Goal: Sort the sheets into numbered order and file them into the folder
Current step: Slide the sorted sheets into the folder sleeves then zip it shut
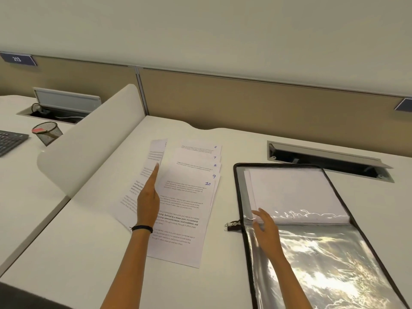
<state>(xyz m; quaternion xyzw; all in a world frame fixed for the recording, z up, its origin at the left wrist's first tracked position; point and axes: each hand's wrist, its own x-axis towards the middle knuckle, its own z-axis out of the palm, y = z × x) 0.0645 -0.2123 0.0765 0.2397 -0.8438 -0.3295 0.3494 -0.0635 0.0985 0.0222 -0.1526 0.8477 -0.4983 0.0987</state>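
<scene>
Sheets [189, 197] fanned on the counter [78, 253] at centre frame, printed side up, top right corners hand-marked in blue 6, 7, 8, 9 and 10, with 10 uppermost and nearest. Just left of these, overlapping them, a second spread of printed pages [153, 157], numbers not legible.

Left hand [148, 201] laid on that second spread where it meets the numbered fan, fingers straight and together, pointing towards the top of the frame, gripping nothing. Dark wristband [142, 228] at its wrist.

Right of the fan and apart from it, folder [236, 175] lying open and flat, black zip edging around it, zip pull [231, 224] sticking out at its left side. White paper in its upper half, shiny clear sleeve [323, 264] across its lower half, full of glare. Right hand [266, 228] released, fingers loosely spread, resting on the sleeve near the folder's left edge.

Further out: open cable hatch [330, 161] above the folder, curved white divider [93, 139] at left, beyond it a mesh cup [48, 132] and keyboard [10, 141] at the far left edge.
</scene>
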